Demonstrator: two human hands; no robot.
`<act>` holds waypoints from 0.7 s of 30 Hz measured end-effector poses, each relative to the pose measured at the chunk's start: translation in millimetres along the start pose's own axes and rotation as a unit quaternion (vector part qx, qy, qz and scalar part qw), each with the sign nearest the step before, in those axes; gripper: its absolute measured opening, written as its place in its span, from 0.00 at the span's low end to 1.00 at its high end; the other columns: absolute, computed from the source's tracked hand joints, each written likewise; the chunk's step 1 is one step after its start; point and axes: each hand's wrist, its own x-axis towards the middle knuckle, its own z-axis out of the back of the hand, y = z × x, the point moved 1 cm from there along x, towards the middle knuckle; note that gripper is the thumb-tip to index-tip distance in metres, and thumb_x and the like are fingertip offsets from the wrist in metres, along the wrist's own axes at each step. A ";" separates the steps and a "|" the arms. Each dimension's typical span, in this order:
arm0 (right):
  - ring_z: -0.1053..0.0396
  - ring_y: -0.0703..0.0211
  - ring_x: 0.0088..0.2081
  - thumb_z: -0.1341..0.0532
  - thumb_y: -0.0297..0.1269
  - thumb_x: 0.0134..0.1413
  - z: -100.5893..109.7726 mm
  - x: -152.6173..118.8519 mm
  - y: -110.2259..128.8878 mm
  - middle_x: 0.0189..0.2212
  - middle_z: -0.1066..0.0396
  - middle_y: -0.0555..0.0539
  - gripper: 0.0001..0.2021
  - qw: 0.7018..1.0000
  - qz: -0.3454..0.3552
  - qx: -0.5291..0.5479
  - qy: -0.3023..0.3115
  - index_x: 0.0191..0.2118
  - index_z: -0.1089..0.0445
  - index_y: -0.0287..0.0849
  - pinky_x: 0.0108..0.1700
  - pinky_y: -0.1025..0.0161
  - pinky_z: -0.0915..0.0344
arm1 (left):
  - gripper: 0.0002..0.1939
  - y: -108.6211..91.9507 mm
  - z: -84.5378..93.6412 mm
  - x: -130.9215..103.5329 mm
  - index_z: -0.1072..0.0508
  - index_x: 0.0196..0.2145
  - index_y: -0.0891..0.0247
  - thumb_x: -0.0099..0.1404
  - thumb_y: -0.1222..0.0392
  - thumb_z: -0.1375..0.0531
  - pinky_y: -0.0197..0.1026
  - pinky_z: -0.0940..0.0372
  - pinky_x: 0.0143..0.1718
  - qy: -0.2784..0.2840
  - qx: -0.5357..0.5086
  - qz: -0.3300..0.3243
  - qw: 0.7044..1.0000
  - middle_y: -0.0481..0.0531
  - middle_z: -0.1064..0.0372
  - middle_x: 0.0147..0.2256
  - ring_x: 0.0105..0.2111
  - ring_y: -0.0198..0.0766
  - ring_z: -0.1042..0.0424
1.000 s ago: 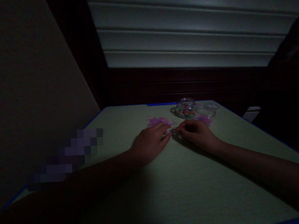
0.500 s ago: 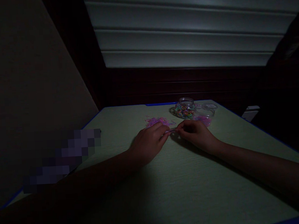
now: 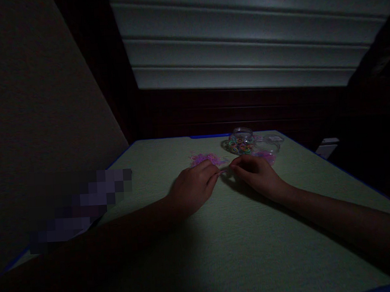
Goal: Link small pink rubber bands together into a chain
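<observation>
pink band [image 3: 223, 172] lying left-right, btwn left hand [image 3: 193, 187], right hand [image 3: 256, 174]

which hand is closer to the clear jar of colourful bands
Right. The right hand rests on the table just in front of the jar, slightly to its right. The left hand lies farther away, in front of it and off to its left, beside the loose pink bands.

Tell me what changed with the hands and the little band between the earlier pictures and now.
The left hand and right hand have drawn slightly closer, so less of the small pink band shows between their fingertips. Both still pinch it. The jar, the purple pile and the table stayed put.
</observation>
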 end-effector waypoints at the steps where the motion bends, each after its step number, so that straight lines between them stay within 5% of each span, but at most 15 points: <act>1: 0.37 0.66 0.26 0.46 0.37 0.49 -0.2 -0.6 0.7 0.25 0.33 0.49 0.09 1.000 0.007 -0.006 -0.002 0.31 0.33 0.38 0.28 0.69 0.41 | 0.10 0.0 -0.2 0.2 0.33 0.35 0.62 0.63 0.61 0.53 0.35 0.40 0.33 -0.001 0.000 0.003 1.000 0.50 0.36 0.34 0.32 0.33 0.36; 8: 0.37 0.66 0.27 0.41 0.37 0.45 -2.0 -3.3 -2.8 0.29 0.32 0.49 0.09 0.994 0.082 -0.076 -0.002 0.34 0.33 0.39 0.29 0.69 0.41 | 0.10 -1.0 0.8 0.8 0.33 0.34 0.63 0.63 0.61 0.53 0.35 0.41 0.32 -0.004 -0.009 0.005 1.000 0.50 0.36 0.33 0.32 0.33 0.36; 21: 0.36 0.63 0.30 0.43 0.35 0.49 1.5 -3.2 -0.9 0.28 0.31 0.48 0.06 0.990 0.091 -0.110 -0.003 0.31 0.31 0.41 0.32 0.66 0.40 | 0.10 -0.9 0.5 0.3 0.33 0.35 0.63 0.63 0.61 0.53 0.36 0.40 0.32 0.001 -0.016 -0.001 1.000 0.50 0.36 0.33 0.31 0.33 0.36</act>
